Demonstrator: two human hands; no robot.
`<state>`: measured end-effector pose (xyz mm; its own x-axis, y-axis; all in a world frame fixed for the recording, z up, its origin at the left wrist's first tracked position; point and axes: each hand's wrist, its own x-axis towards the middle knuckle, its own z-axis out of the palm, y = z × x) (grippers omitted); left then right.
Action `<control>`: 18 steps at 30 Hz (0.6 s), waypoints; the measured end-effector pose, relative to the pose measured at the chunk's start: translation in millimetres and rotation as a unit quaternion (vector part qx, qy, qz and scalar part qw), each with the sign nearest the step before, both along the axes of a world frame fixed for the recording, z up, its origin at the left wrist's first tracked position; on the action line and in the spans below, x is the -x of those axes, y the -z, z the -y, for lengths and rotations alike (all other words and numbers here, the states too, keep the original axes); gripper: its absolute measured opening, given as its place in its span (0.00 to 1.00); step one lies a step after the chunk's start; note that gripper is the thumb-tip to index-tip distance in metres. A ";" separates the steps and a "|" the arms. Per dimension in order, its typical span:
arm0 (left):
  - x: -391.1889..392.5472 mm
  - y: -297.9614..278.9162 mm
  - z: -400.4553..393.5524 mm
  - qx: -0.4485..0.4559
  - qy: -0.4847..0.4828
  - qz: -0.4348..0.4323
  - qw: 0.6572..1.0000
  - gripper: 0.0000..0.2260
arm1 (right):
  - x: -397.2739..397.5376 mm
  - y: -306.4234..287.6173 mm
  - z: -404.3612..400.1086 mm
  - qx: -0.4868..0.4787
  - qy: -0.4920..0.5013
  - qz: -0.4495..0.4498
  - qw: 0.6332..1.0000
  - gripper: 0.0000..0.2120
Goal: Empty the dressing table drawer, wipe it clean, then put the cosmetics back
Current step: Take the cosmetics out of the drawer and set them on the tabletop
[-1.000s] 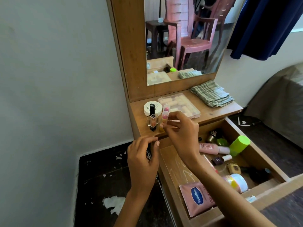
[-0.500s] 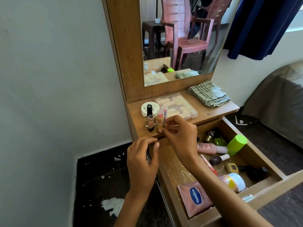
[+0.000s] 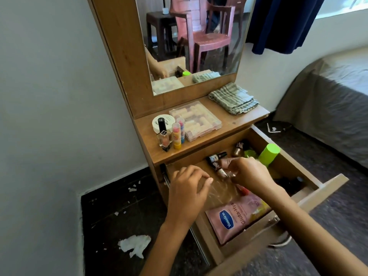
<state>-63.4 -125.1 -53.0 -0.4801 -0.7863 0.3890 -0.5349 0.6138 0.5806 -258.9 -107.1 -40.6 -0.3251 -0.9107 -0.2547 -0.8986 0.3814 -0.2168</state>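
Wooden dressing table [image 3: 127,56] with mirror [image 3: 195,42]; its drawer [image 3: 326,188] pulled out, cosmetics inside. Folded striped cloth [image 3: 233,97] lies on the surface at right; clear plastic case [image 3: 196,119] mid-surface. Pink Vaseline pouch [image 3: 237,218] lies flat at drawer's near end. Green-capped bottle [image 3: 268,154] leans at drawer's far right. White jar [image 3: 162,122], a nail polish bottle [image 3: 164,139] and lip balm tubes [image 3: 176,135] stand grouped at surface's left. Right hand [image 3: 251,172], inside drawer, fingers curled, pinches small bottles [image 3: 219,166]. Left hand [image 3: 189,190] hovers over drawer's left edge, fingers curled; grip contents cannot be told.
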 end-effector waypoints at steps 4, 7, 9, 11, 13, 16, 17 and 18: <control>2.2 2.1 -2.4 -0.019 0.020 0.015 1.000 0.03 | -10.2 6.5 10.1 0.011 -0.015 -0.040 0.999 0.08; 0.6 2.9 -2.2 -0.025 0.016 0.010 0.999 0.02 | -22.6 14.6 18.3 0.017 -0.070 -0.120 0.990 0.10; -1.1 2.5 -1.9 -0.030 0.010 0.005 0.999 0.02 | -28.9 20.5 23.4 0.017 -0.079 -0.138 0.987 0.12; -3.7 1.8 -0.9 -0.032 0.000 0.002 0.999 0.03 | -33.4 25.5 26.2 0.024 -0.088 -0.134 0.987 0.11; -8.1 0.9 0.9 -0.037 -0.015 -0.005 0.999 0.03 | -35.5 27.7 25.3 0.029 -0.100 -0.125 0.987 0.09; -15.8 -1.7 4.3 -0.044 -0.039 -0.025 0.998 0.03 | -31.4 22.8 21.2 0.036 -0.099 -0.044 0.994 0.10; -18.1 -3.5 5.1 -0.045 -0.048 -0.033 0.997 0.04 | -30.1 20.2 19.0 0.039 -0.093 0.018 0.995 0.09; -20.4 -5.5 5.9 -0.045 -0.057 -0.042 0.996 0.05 | -30.2 16.9 16.1 0.047 -0.086 0.096 0.991 0.08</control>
